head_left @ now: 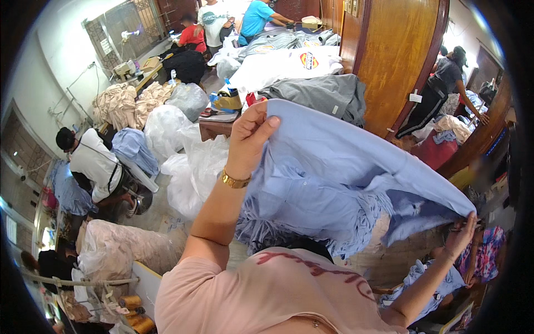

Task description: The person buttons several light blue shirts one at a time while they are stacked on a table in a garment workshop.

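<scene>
A light blue piece of cloth, seemingly a garment (328,131), is stretched in front of me between both hands. My left hand (253,129), with a gold watch on its wrist, is raised and pinches the cloth's upper left corner. Far out to the right, my right hand (460,236) grips the other end, its fingertips partly hidden by the fabric. Beneath the stretched cloth lies a heap of matching light blue garments (311,203). Where the held piece ends and the heap begins is hard to make out.
Beyond the cloth, a long table carries grey cloth (317,92) and white cloth (278,67). Clear plastic bags (183,167) stand to the left, near a seated person (97,161). Thread cones (136,314) sit at lower left. A wooden partition (397,61) rises at right. Other people work farther back.
</scene>
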Tool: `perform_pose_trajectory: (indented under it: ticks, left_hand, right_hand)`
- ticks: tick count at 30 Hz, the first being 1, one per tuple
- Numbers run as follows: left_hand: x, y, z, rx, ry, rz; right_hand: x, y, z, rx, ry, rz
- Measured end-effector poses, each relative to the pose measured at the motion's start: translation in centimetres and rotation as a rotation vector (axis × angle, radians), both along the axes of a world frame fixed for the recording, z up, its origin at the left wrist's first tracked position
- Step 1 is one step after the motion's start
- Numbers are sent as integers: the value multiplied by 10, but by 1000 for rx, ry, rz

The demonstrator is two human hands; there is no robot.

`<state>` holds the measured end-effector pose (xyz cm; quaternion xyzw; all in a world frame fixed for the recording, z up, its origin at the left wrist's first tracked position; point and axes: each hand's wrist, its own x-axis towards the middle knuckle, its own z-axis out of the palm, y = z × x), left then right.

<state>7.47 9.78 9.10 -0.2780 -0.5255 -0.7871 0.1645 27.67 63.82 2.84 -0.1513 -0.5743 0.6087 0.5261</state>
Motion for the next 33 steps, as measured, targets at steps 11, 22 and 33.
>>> perform_pose_trajectory:
  ticks: [11, 22, 33]
  left_hand:
    - [41, 9, -13, -150, 162, -183]
    - [-118, 233, -65, -1035, 234, 71]
    - [-234, 336, -37, -1055, 178, 227]
  right_hand:
    - [175, 37, 24, -26, -84, -304]
    - [14, 154, 0, 484, -829, -231]
    - [-101, 278, -99, 351, -586, -74]
